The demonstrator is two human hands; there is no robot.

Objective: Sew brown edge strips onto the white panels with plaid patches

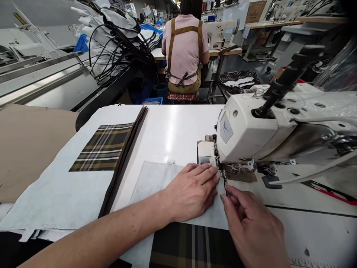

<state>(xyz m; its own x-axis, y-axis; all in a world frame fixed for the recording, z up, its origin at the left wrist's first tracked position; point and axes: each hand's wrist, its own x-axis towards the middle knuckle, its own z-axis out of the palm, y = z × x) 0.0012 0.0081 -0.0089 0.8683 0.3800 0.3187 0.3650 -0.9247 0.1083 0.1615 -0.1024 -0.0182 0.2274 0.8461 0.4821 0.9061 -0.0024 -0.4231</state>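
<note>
My left hand (pixel 192 191) lies flat on a pale interlining sheet (pixel 156 182), its fingertips close to the presser foot (pixel 220 169) of a white industrial sewing machine (pixel 245 137). My right hand (pixel 252 227) pinches the sheet's edge just in front of the foot. Under the sheet lies a dark plaid fabric (pixel 192 247). To the left, on a larger white fabric sheet (pixel 52 190), rests a plaid panel (pixel 102 149) beside a folded dark strip (pixel 124 160). The needle is hidden behind my fingers and the foot.
A white work table (pixel 173 126) holds the machine, with tan paper (pixel 28 149) at its left. Ahead, a co-worker (pixel 184 48) in a pink shirt and apron sits at another sewing machine (pixel 221 33). White pieces with black cords (pixel 117 41) hang at upper left beside metal rails.
</note>
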